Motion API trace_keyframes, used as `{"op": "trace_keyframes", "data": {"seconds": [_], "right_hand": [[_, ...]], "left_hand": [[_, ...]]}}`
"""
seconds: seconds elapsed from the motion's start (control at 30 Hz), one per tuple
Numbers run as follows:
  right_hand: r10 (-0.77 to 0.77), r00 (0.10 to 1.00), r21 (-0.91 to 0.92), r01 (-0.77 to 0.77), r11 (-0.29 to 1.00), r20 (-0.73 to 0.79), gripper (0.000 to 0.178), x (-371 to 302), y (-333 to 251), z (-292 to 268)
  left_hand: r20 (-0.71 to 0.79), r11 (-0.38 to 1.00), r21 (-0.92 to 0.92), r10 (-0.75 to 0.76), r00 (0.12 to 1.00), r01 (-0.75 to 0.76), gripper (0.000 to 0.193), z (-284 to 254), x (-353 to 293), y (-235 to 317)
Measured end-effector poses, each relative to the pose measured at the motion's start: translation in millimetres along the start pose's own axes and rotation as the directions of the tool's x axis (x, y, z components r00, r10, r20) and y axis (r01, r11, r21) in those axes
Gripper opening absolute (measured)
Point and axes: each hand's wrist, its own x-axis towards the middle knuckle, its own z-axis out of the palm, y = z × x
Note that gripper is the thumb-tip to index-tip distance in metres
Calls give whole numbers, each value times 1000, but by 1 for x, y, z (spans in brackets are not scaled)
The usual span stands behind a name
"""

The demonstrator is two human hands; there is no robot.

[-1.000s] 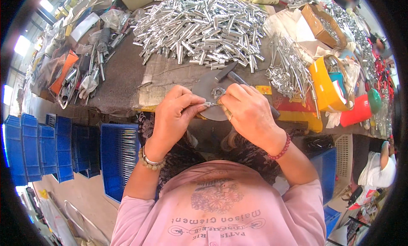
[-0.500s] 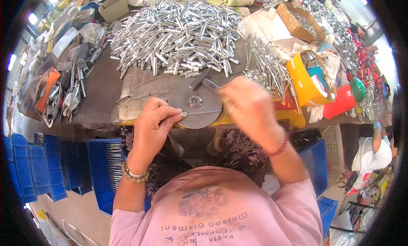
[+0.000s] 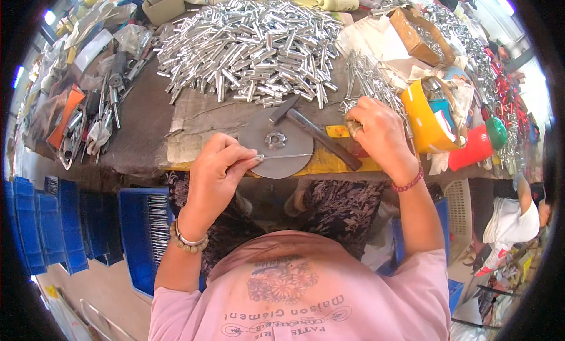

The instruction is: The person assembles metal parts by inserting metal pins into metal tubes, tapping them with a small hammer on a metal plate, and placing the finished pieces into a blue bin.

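Note:
A thin metal rod (image 3: 288,156) with a small fitting at its left end lies across the round grey metal plate (image 3: 253,128) at the bench's near edge. My left hand (image 3: 216,171) is closed, pinching the rod's fitting between thumb and fingers. A nut-like metal piece (image 3: 275,141) sits at the plate's middle. The hammer (image 3: 325,140) rests with its head on the plate's far side and its handle slanting to the near right. My right hand (image 3: 379,135) is closed with curled fingers beside a bundle of thin metal rods (image 3: 372,76); what it holds, if anything, is hidden.
A large heap of short silver tubes (image 3: 253,47) covers the bench's far middle. On the right stand a yellow container (image 3: 424,120), a red bottle with green cap (image 3: 471,148) and a cardboard box (image 3: 421,38). Tools clutter the left. A blue crate (image 3: 138,241) stands below.
My right hand has moved right, from over the hammer's handle to beside the thin rods. The handle now shows. My left hand keeps its pinch on the rod.

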Motion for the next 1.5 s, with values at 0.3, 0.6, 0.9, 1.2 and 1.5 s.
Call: {"op": "trace_keyframes", "data": {"seconds": [0.3, 0.6, 0.9, 1.2, 1.5], "right_hand": [[68, 994, 85, -75, 994, 83, 10, 5, -2, 5], [98, 994, 142, -103, 984, 40, 8, 3, -3, 11], [33, 999, 696, -17, 718, -10, 32, 10, -104, 11], [-72, 997, 703, 79, 707, -39, 46, 17, -125, 44], [-266, 961, 307, 275, 911, -71, 34, 24, -146, 21]], "left_hand": [[14, 1000, -14, -20, 1000, 20, 18, 0, -1, 1], [-40, 998, 19, 58, 997, -58, 16, 2, 0, -2], [8, 999, 21, 28, 1000, -28, 16, 0, -1, -5], [3, 997, 20, 77, 997, -77, 20, -1, -3, -10], [-9, 997, 1, 82, 997, -82, 16, -4, 0, -5]]}}
